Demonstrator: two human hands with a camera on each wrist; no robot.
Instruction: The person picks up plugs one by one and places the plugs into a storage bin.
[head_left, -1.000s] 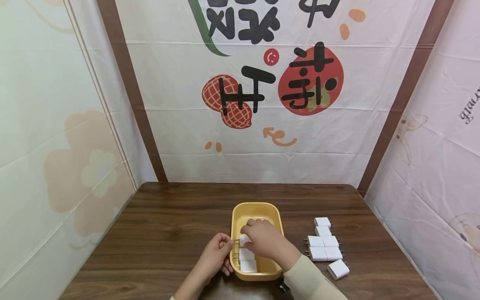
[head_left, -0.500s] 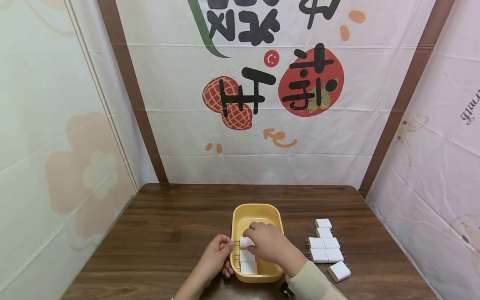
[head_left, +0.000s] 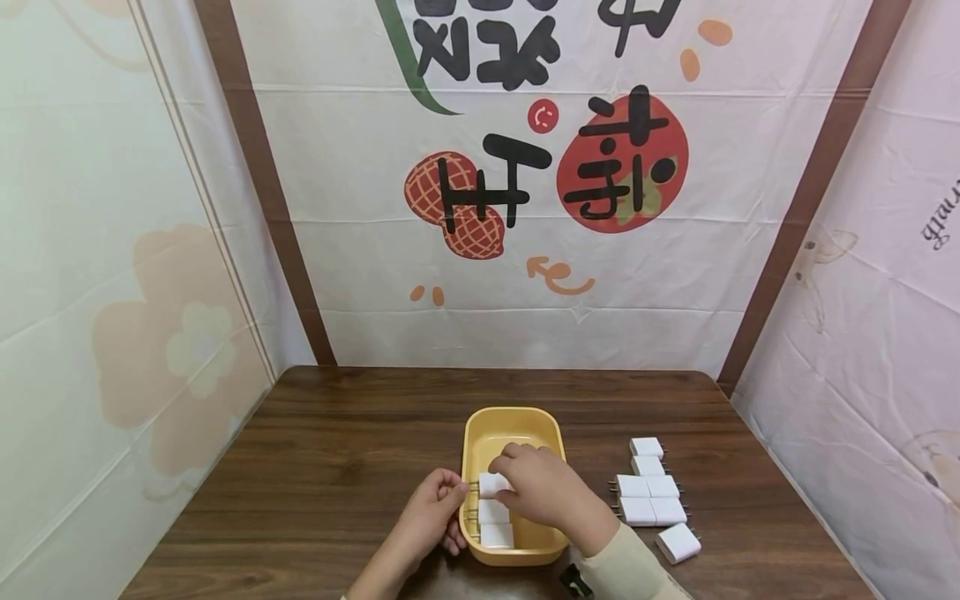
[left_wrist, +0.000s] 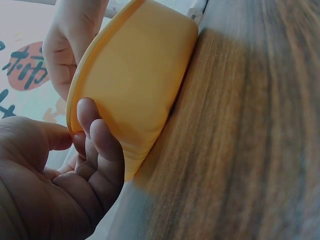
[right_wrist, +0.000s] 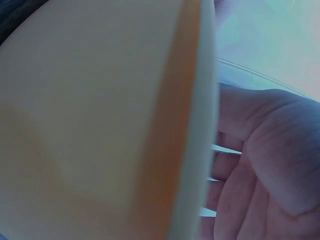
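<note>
A yellow plastic tub (head_left: pixel 513 411) stands on the wooden table, its long side facing my left hand (head_left: pixel 429 512). That hand pinches the tub's left rim between thumb and forefinger, as the left wrist view shows along the tub wall (left_wrist: pixel 140 65). Reaching into the tub, my right hand (head_left: pixel 553 493) holds a white charger plug (head_left: pixel 491 485) by its near end, prongs toward the left wall. Two more white charger plugs (head_left: pixel 495 523) lie in a column nearer me, prongs also left. In the right wrist view the tub wall (right_wrist: pixel 90 100) hides my right fingertips.
To the right of the tub, several white charger plugs (head_left: pixel 649 498) lie grouped on the brown table (head_left: pixel 360 433), with one tilted plug (head_left: pixel 678 542) nearer me. A small black object (head_left: pixel 574 581) shows beside the right sleeve. Printed cloth walls (head_left: pixel 465 325) enclose the table.
My right hand has shifted slightly to the right, baring more of the charger plug under its fingers. The left hand stays on the tub's rim.
</note>
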